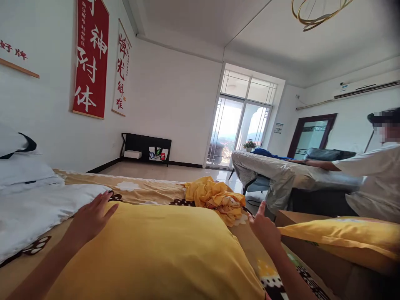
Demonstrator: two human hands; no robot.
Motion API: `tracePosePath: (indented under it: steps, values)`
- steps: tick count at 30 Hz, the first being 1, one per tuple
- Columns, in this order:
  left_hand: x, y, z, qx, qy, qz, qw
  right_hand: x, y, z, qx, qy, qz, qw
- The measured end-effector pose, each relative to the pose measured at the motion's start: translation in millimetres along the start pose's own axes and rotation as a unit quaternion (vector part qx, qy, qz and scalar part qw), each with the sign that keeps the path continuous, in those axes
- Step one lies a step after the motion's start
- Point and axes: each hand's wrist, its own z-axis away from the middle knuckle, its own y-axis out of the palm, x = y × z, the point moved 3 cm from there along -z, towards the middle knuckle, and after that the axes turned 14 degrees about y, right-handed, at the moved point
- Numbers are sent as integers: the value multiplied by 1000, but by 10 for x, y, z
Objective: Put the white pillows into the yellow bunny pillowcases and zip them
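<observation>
A plump yellow pillow point(162, 246) lies in front of me on a bed covered with a brown patterned sheet point(90, 180). My left hand point(93, 216) is at its upper left corner, fingers stretched out, with the fingertips close to a white pillow or quilt point(71, 200). Beyond the right edge of the yellow pillow is my right hand point(265, 229), one finger pointing up and another reaching toward a crumpled yellow cloth point(215, 196). I see nothing held in either hand.
At the right, another yellow pillow point(350, 237) rests on a cardboard box point(312, 246). Behind it a person point(375, 175) in a white top reaches over a plastic-covered table point(281, 166). A low black shelf point(145, 143) stands against the far wall.
</observation>
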Motion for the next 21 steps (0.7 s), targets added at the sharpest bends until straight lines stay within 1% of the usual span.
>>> tracePosePath:
  steps: [1, 2, 3, 4, 5, 7, 8, 9, 10, 11, 12, 13, 15, 17, 19, 21]
  values:
    - [-151, 28, -90, -2, 10, 4, 1000, 66, -129, 13, -5, 18, 0, 1000]
    - [-300, 95, -152, 7, 10, 10, 1000, 143, -218, 50, -7, 29, -1, 1000]
    - [-447, 199, -185, 27, 14, 21, 999, 233, -254, 110, -7, 26, -3, 1000]
    - [-590, 332, -189, 59, 31, 37, 997, 337, -234, 193, -4, 9, -11, 1000]
    - [-715, 478, -168, 94, 53, 52, 993, 452, -156, 294, 1, -24, -25, 999]
    - [-881, 746, -72, 158, 93, 77, 980, 700, 146, 541, 37, -123, -64, 990]
    - [-914, 838, -16, 175, 103, 85, 976, 812, 342, 674, 68, -176, -79, 979]
    - [-914, 893, 37, 179, 103, 86, 975, 899, 544, 802, 107, -218, -83, 967]
    - [-887, 911, 85, 176, 94, 83, 976, 953, 728, 914, 142, -244, -82, 956]
    - [-846, 897, 128, 171, 83, 79, 979, 968, 877, 1003, 168, -255, -77, 949]
    - [-799, 860, 170, 166, 73, 73, 981, 945, 984, 1064, 180, -256, -74, 947]
    - [-751, 807, 215, 160, 63, 65, 983, 888, 1050, 1103, 180, -255, -74, 947]
    - [-664, 684, 346, 150, 33, 45, 987, 678, 1097, 1144, 158, -262, -83, 948]
    - [-599, 569, 576, 135, -8, 25, 991, 340, 1117, 1189, 130, -263, -95, 951]
    - [-553, 487, 940, 104, -51, 1, 993, -114, 1170, 1276, 98, -247, -117, 957]
    - [-502, 464, 1429, 72, -96, -20, 993, -626, 1278, 1392, 79, -237, -146, 957]
